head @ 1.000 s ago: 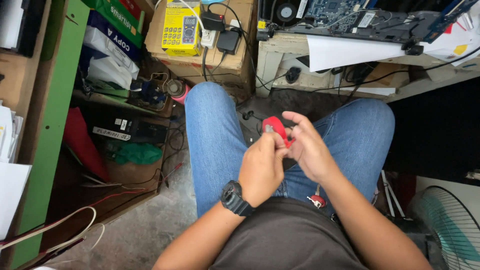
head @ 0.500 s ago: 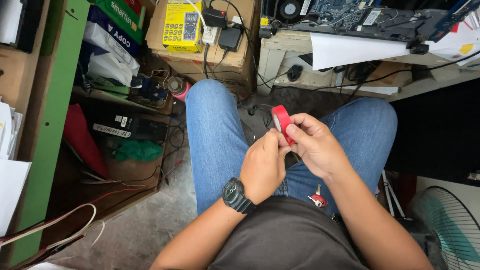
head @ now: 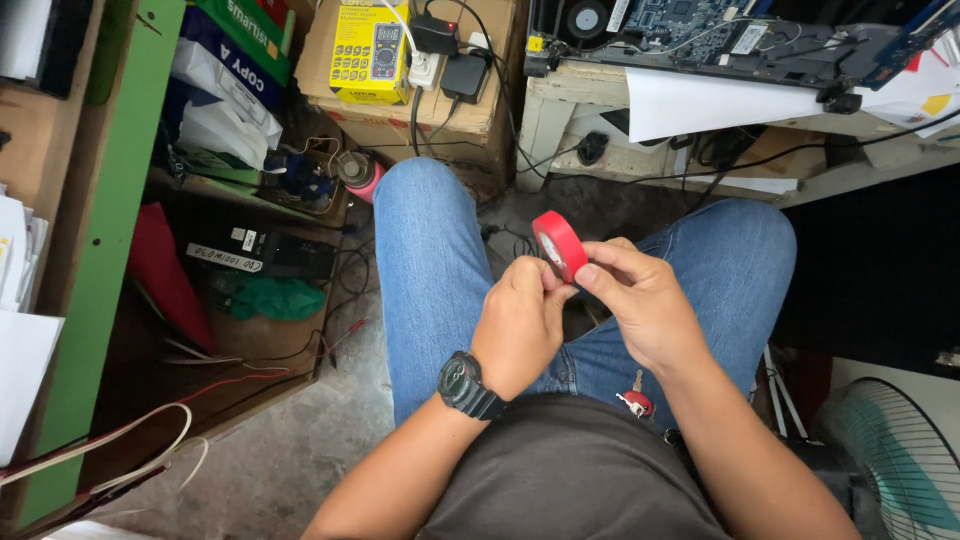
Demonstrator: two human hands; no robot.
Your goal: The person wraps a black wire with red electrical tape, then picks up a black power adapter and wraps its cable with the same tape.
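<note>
A yellow box (head: 368, 50) with a picture of a meter on its face lies on top of a brown cardboard carton (head: 470, 115) at the top of the view, beside a white power strip (head: 425, 68) carrying two black adapters. To the left, on the green-edged shelf (head: 110, 230), stand a green package (head: 245, 30) and a blue-and-white package (head: 225, 75), both tilted, with white lettering I leave unread. Lower in the shelf lies a flat black device (head: 262, 252) bearing a long white label strip, with a crumpled green cloth (head: 275, 298) just below it and a red folder (head: 165, 270) leaning to its left. A white sheet of paper (head: 720, 105) hangs over the edge of the desk (head: 560, 95) at upper right, under an open circuit board (head: 690, 20).

The person sits with knees in blue jeans. A red roll of tape (head: 558, 245) stands on edge above the lap, between the knees. The right hand (head: 645, 305) grips the roll from the right side, thumb and fingers pinched on its rim. The left hand (head: 520, 325), with a black watch (head: 465, 385) on its wrist, is curled with its fingertips touching the roll's lower edge. A red key tag (head: 637, 402) lies on the right thigh, near the shirt hem.
</note>
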